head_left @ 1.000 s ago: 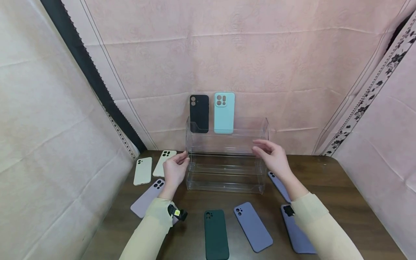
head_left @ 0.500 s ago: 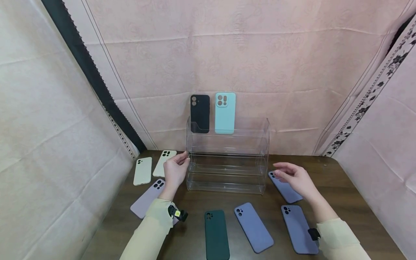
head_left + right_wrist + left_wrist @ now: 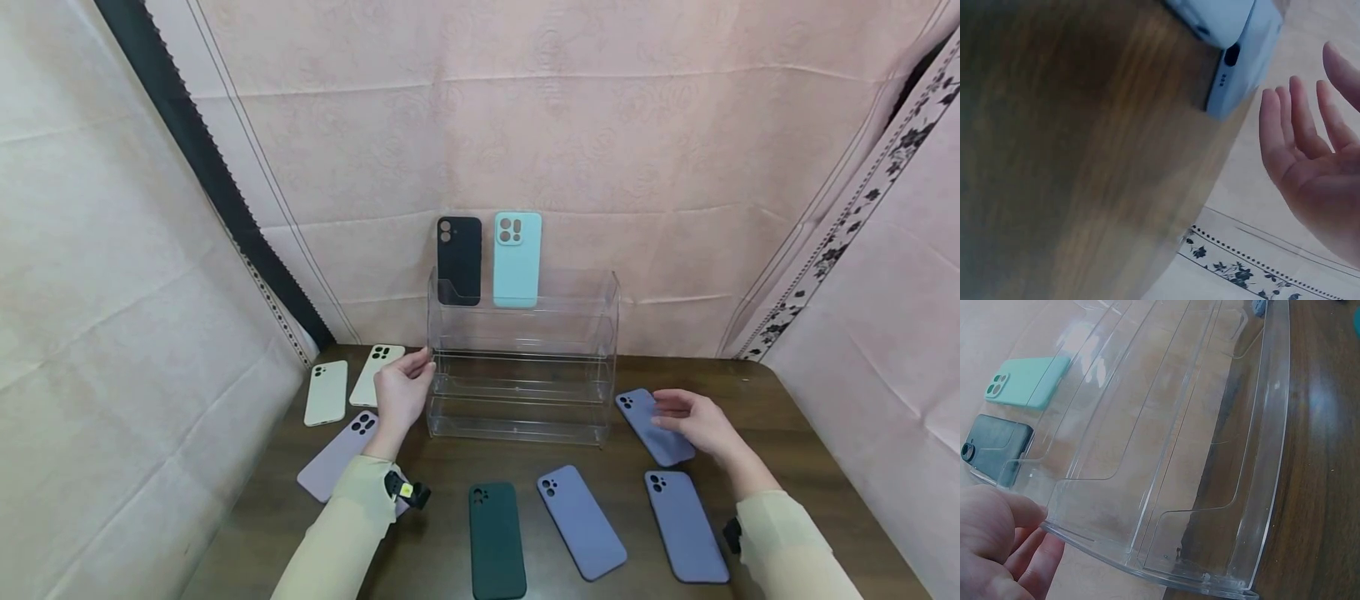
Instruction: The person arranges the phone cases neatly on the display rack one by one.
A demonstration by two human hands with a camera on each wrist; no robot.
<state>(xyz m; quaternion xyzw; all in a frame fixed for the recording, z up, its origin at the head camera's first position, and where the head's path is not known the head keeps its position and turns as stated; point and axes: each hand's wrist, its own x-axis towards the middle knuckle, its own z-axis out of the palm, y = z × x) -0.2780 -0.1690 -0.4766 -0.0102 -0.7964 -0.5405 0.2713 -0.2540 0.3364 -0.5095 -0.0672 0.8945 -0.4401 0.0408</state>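
A clear tiered display rack [image 3: 517, 358] stands on the wooden table. My left hand [image 3: 403, 396] pinches its left side edge between thumb and fingers, seen close in the left wrist view. Behind its top tier's front lip stand a black phone case [image 3: 460, 258] and a turquoise phone case [image 3: 517, 258], both upright. Over on the right, my right hand [image 3: 697, 421] hovers by a blue phone case [image 3: 656, 437], overlapping its right side in the head view. Its fingers [image 3: 1304, 125] are loosely bent and hold nothing.
Two more blue phone cases [image 3: 581, 521] and a dark green phone case [image 3: 497, 542] lie in front of the rack. To its left lie two white phone cases [image 3: 326, 396] and a lilac phone case [image 3: 339, 454], partly under the left arm. Pale cloth [image 3: 675, 167] surrounds the table.
My right hand has left the rack's right side and moved right and down to the blue phone case. My left hand keeps its pinch on the rack.
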